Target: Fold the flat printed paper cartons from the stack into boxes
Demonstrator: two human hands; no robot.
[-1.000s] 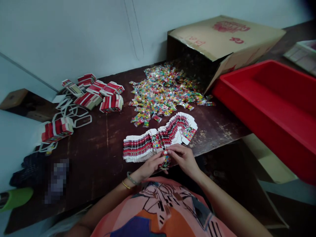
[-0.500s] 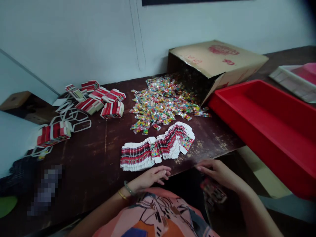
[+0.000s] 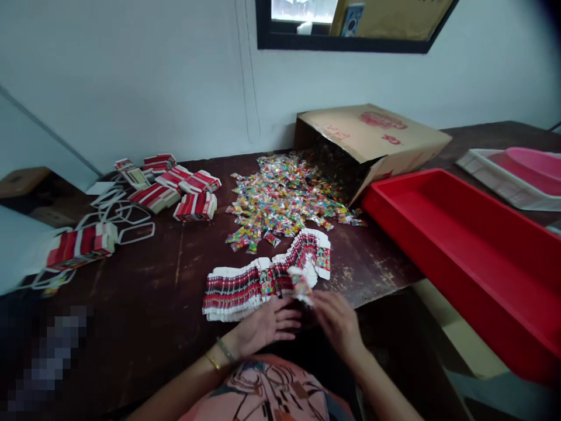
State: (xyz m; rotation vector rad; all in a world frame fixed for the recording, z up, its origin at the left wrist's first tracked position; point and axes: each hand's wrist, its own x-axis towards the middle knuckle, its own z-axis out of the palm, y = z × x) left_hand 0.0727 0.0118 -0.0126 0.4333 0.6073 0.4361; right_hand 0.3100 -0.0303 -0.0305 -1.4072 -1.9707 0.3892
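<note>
My right hand (image 3: 340, 320) pinches a small printed carton (image 3: 301, 284) by its lower edge, blurred by motion, above the table's front edge. My left hand (image 3: 269, 327) lies palm inward just left of it, fingers stretched out and apart, holding nothing. Behind both hands a long fanned row of flat red-and-white cartons (image 3: 234, 292) curves across the table. A heap of small wrapped candies (image 3: 280, 196) in clear packets spreads behind the row.
An opened cardboard box (image 3: 394, 134) lies on its side by the candies. A long red tray (image 3: 464, 251) juts over the table's right edge. Bundles of red cartons (image 3: 195, 206) and white bands (image 3: 137, 233) lie at left. A white tray (image 3: 491, 175) stands far right.
My right hand has come up and left from beside my lap and now holds a carton over the table edge. My left hand's fingers have spread. The camera view has tilted up.
</note>
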